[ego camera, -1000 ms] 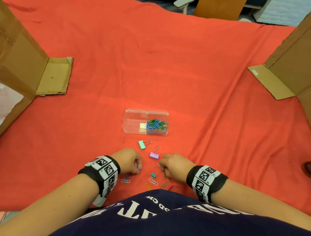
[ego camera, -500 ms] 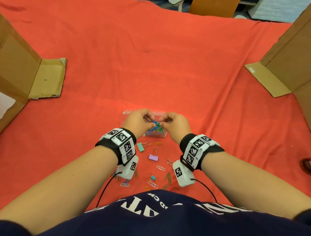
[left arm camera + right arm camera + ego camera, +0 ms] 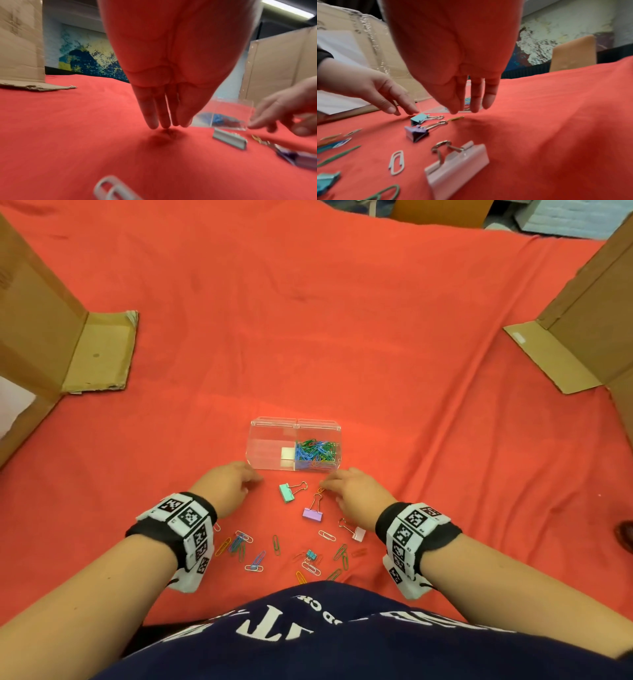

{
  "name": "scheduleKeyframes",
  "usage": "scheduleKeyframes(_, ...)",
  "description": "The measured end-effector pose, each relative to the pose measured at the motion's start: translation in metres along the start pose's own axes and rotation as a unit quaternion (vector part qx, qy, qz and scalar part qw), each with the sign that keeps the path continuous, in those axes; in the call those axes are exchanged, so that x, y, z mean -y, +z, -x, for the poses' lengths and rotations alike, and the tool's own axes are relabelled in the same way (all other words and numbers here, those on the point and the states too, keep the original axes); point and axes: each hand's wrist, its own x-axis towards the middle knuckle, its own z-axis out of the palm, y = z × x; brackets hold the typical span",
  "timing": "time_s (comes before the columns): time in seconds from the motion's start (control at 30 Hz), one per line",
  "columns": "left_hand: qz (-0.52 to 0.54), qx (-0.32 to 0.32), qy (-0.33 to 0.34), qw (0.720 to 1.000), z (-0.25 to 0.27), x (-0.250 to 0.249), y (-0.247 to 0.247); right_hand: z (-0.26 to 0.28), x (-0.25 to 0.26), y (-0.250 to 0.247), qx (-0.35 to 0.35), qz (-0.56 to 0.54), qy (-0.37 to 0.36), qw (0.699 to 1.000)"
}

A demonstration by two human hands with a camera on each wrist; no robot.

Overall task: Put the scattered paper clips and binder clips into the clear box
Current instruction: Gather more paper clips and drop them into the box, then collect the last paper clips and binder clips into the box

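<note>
The clear box (image 3: 270,440) stands open on the red cloth, with several coloured paper clips (image 3: 317,453) in its right half. My left hand (image 3: 255,479) hovers just near of the box's left corner, fingers (image 3: 152,119) straight and pointing down at the cloth, holding nothing. My right hand (image 3: 325,486) is near the box's right corner, fingers straight above an orange paper clip (image 3: 456,119). Between the hands lie a teal binder clip (image 3: 287,493) and a purple binder clip (image 3: 312,513). A pink binder clip (image 3: 358,533) lies by my right wrist.
Several loose paper clips (image 3: 255,561) and a small teal binder clip (image 3: 311,554) are scattered close to my body. Cardboard walls stand at the left (image 3: 34,320) and right (image 3: 589,302) edges of the cloth.
Both hands were over the box's right half half a second ago. They have since drawn back toward me and dropped to the cloth, empty.
</note>
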Motion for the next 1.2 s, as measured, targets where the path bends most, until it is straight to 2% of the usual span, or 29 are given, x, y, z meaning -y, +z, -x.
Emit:
scheduleKeyframes(0.13, -0.003, 0.026, 0.026, 0.999, 0.011, 0.005, 0.013, 0.002, 0.005, 0.003, 0.039, 0.104, -0.007, 0.994)
scheduleKeyframes(0.23, -0.007, 0.012, 0.033, 0.999, 0.019, 0.008, 0.018, 0.009, 0.005, 0.007, 0.032, 0.136, -0.016, 0.990)
scheduleKeyframes(0.33, -0.024, 0.027, 0.049, 0.998, 0.029, 0.007, 0.025, 0.020, 0.008, 0.015, 0.021, 0.151, -0.029, 0.988)
scheduleKeyframes(0.4, -0.011, 0.047, 0.062, 0.997, 0.036, 0.004, 0.030, 0.027, 0.013, 0.022, 0.019, 0.144, -0.048, 0.988)
scheduleKeyframes(0.5, 0.041, 0.059, 0.059, 0.996, 0.042, 0.002, 0.034, 0.035, 0.020, 0.026, 0.056, 0.128, -0.068, 0.988)
scheduleKeyframes(0.6, 0.000, 0.061, 0.039, 0.997, 0.045, 0.003, 0.037, 0.040, 0.023, 0.026, 0.086, 0.102, -0.070, 0.989)
scheduleKeyframes(0.73, 0.033, 0.061, 0.014, 0.998, 0.047, 0.000, 0.045, 0.044, 0.022, 0.027, 0.091, 0.101, -0.062, 0.989)
scheduleKeyframes(0.9, 0.066, 0.064, 0.046, 0.995, 0.042, -0.010, 0.051, 0.047, 0.023, 0.027, 0.106, 0.075, -0.056, 0.990)
scheduleKeyframes(1.1, 0.054, 0.078, 0.039, 0.995, 0.034, -0.015, 0.051, 0.050, 0.025, 0.027, 0.124, 0.016, -0.052, 0.991)
scheduleKeyframes(1.2, 0.073, 0.083, 0.039, 0.993, 0.029, -0.014, 0.046, 0.048, 0.023, 0.022, 0.122, -0.052, -0.027, 0.991)
